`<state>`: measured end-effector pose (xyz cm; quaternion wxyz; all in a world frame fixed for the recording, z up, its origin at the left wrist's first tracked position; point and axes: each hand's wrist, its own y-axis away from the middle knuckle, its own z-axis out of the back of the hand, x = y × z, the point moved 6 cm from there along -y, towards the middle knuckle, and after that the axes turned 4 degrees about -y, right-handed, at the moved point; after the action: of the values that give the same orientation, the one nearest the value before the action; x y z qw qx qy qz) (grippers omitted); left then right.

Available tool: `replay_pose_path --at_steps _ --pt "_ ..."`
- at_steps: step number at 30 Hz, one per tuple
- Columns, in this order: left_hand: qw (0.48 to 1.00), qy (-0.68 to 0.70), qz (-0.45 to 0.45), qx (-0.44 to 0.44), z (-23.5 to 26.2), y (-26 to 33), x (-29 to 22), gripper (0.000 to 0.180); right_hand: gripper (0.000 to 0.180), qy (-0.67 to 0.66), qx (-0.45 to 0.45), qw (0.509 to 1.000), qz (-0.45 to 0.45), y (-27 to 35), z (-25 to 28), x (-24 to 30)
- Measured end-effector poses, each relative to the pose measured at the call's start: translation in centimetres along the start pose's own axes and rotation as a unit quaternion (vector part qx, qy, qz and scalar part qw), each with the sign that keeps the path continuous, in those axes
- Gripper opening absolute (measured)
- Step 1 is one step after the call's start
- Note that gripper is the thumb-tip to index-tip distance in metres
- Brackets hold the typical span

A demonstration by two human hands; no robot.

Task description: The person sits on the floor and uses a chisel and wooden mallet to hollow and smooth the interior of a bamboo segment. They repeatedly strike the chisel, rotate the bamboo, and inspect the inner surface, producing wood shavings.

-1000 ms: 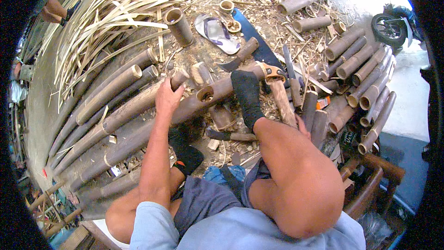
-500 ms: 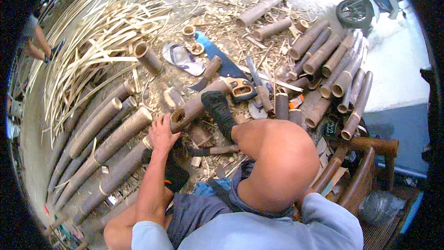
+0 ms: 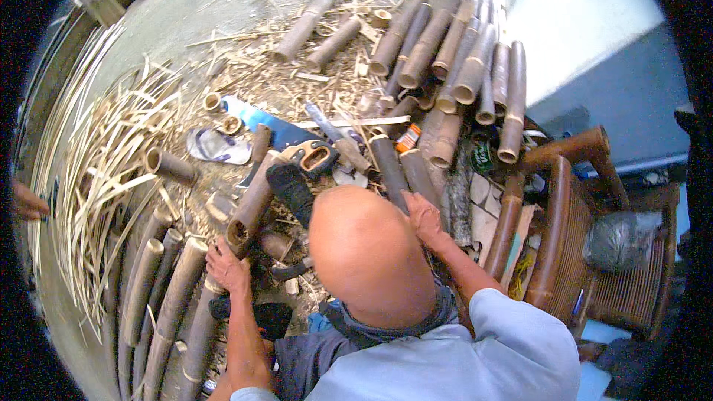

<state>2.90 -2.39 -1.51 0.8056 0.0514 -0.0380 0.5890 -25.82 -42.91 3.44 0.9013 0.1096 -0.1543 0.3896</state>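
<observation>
While sitting low among the offcuts, left hand resting at the near open end of a dark bamboo pole, fingers loosely apart, not clamped. Pole runs up toward frame centre under a black-socked foot. Right hand flat on another pole right of centre, farther off. Handsaw just beyond. No containers, only hollow tubes.

A pale blue shirt is worn — sleeves rolled up — with dark shorts and black socks.
</observation>
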Motion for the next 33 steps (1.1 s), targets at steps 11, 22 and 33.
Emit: replay_pose_path --at_steps 11,22,33 --pt "0.991 0.097 -0.053 0.072 -4.0 0.1 4.9 0.092 0.059 0.011 -0.035 0.987 -0.154 4.6 1.9 -10.3" --pt "0.986 0.15 -0.032 0.068 -2.9 0.9 4.3 0.098 0.076 0.0 0.106 0.972 -0.21 6.4 -1.9 -12.2" --pt "0.987 0.1 0.029 0.122 -0.5 1.7 3.2 0.096 0.08 -0.051 -0.036 0.99 0.127 -4.0 -2.3 3.0"
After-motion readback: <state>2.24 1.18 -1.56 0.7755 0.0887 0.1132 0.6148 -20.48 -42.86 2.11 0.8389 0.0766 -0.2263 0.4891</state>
